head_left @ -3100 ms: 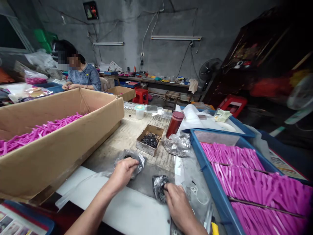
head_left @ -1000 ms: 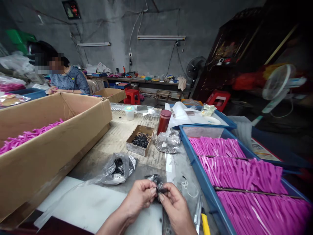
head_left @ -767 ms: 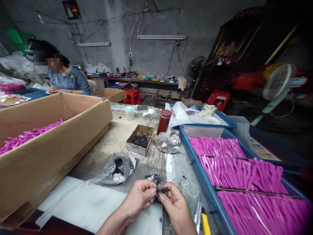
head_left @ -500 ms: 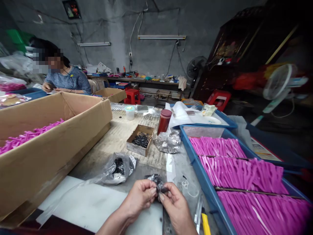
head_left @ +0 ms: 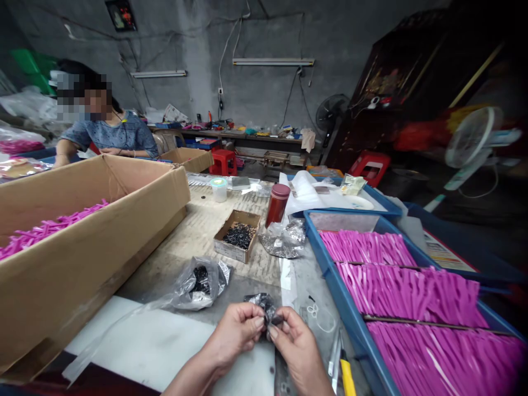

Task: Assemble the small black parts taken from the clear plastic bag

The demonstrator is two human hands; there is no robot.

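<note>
Low in the middle of the view, my left hand (head_left: 239,329) is closed in a pinch with a small dark piece at its fingertips. My right hand (head_left: 295,344) faces it, thumb and forefinger pinched on another small dark piece (head_left: 277,319). The fingertips nearly meet, and the exact kind of these pieces is too small to make out. Just behind the fingers lies a shiny dark plastic bag (head_left: 260,300), partly covered by them. A grey plastic bag of black parts (head_left: 201,283) lies to the left, beyond a white sheet (head_left: 157,344).
Left stands a large cardboard box (head_left: 103,242) of pink strips; right, a blue tray (head_left: 330,269) of pink strips in rows. Ahead are a small box (head_left: 231,250) of black bits, a bag of metal parts (head_left: 284,242), a red canister (head_left: 277,204) and a yellow-handled tool (head_left: 347,377). A co-worker (head_left: 115,135) sits back left.
My hands hold nearly the same pose and place. The co-worker has leaned slightly to the right and stretched one arm down behind the cardboard box.
</note>
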